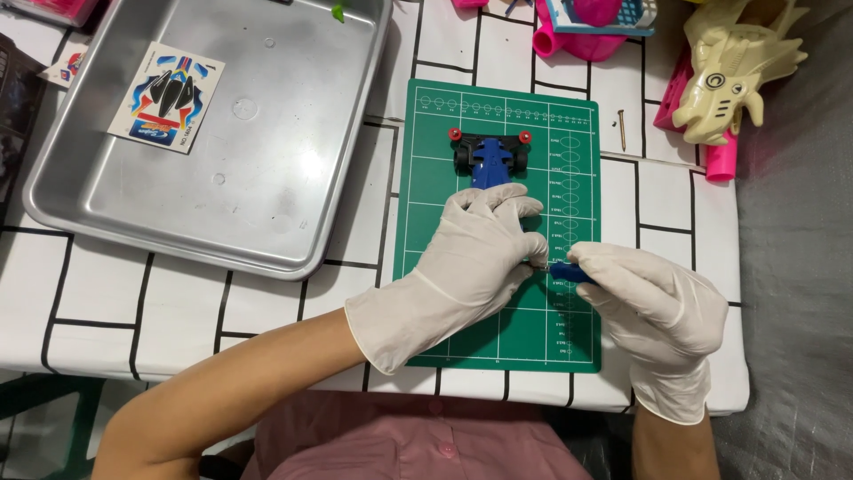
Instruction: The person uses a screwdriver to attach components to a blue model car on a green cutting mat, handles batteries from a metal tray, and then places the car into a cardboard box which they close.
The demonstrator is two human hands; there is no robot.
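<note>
On the green mat (498, 338), the left hand (471, 267) grips a toy car (490, 156); the right hand (653, 307) pinches, seemingly, a blue tool (569, 272).

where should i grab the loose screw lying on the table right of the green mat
Pinch the screw across its thin shank, near the middle, coming straight down from above. It lies flat on the tablecloth, pointing toward and away from you, just off the mat edge, so the grip should close from left and right. Nothing crowds it.
</note>
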